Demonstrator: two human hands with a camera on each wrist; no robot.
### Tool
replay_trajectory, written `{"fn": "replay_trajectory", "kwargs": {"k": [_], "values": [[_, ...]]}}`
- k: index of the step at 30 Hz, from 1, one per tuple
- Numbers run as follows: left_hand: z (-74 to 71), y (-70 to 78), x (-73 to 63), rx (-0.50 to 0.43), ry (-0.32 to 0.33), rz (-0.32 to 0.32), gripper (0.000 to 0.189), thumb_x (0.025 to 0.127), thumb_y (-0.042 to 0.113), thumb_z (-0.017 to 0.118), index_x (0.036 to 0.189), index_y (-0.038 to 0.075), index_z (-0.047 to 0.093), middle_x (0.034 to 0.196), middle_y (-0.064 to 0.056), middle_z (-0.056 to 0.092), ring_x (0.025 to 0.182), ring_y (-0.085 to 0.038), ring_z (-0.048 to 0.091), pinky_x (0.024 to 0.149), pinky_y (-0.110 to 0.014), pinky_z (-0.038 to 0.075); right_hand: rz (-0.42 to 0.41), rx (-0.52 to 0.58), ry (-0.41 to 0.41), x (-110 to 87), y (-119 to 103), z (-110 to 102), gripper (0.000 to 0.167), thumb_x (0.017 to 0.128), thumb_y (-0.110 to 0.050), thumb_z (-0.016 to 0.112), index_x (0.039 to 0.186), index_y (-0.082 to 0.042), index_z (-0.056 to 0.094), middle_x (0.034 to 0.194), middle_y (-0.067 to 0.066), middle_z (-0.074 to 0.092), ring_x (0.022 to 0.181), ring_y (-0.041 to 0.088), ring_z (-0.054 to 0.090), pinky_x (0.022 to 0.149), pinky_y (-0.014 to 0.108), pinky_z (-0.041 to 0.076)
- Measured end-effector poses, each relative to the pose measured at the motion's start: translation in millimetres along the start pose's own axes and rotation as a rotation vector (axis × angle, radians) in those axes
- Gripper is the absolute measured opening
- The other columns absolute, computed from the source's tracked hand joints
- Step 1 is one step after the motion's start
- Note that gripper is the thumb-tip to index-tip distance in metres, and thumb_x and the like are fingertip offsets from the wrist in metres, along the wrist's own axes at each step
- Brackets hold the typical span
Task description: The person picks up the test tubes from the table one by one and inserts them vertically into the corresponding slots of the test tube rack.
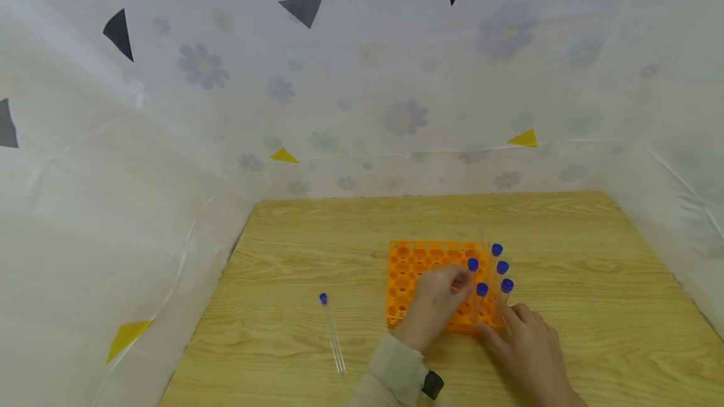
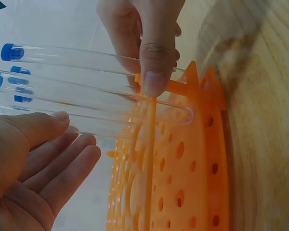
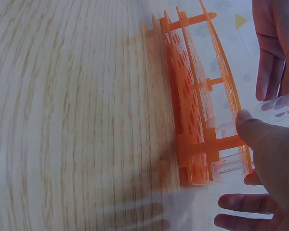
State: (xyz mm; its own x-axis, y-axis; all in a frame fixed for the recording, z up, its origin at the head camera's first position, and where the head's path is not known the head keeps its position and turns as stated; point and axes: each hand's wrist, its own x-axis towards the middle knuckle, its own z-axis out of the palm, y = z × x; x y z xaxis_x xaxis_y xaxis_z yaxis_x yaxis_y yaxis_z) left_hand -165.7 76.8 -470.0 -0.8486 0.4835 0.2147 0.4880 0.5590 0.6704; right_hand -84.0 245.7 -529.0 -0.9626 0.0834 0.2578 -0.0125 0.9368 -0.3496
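An orange test tube rack (image 1: 403,281) stands on the table, with several clear, blue-capped test tubes (image 1: 481,290) upright in its right-hand columns. My left hand (image 1: 434,301) reaches over the rack from the front, beside a tube in the second column from the right. In the left wrist view, the left hand's fingers (image 2: 79,159) are loosely extended and its thumb lies close against the tubes; whether it touches one I cannot tell. My right hand (image 1: 528,347) holds the rack's near right corner, its thumb (image 3: 245,120) on the top plate's edge.
A single blue-capped test tube (image 1: 332,338) lies on the wooden table (image 1: 271,256) left of the rack. White flower-patterned sheeting (image 1: 362,105) with black and yellow triangles rises behind and beside the table.
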Motion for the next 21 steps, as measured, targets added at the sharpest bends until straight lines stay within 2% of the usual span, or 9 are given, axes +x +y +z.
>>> {"fn": "replay_trajectory", "kwargs": {"k": [9,21], "values": [[4.6,0.4,-0.8,-0.002,-0.034,-0.063,0.017,0.095,0.019,0.068,0.111,0.019,0.071,0.105,0.01,0.073,0.094,0.005,0.065,0.077,-0.007,0.05,-0.005,-0.008,0.0,-0.7,-1.0,-0.3,0.076,0.083,-0.048,0.076,0.14,-0.003,0.054,0.091,0.007,0.059,0.074,0.022,0.056,0.062,0.045,0.046],[14.0,-2.9,-0.4,0.049,0.008,-0.029,0.018,0.093,0.018,0.069,0.112,0.017,0.07,0.104,0.008,0.073,0.091,0.003,0.066,0.073,-0.005,0.049,-0.034,0.005,0.043,-1.5,-0.8,0.7,0.075,0.082,-0.046,0.078,0.138,-0.001,0.056,0.089,0.006,0.059,0.072,0.02,0.055,0.06,0.043,0.045]]}}
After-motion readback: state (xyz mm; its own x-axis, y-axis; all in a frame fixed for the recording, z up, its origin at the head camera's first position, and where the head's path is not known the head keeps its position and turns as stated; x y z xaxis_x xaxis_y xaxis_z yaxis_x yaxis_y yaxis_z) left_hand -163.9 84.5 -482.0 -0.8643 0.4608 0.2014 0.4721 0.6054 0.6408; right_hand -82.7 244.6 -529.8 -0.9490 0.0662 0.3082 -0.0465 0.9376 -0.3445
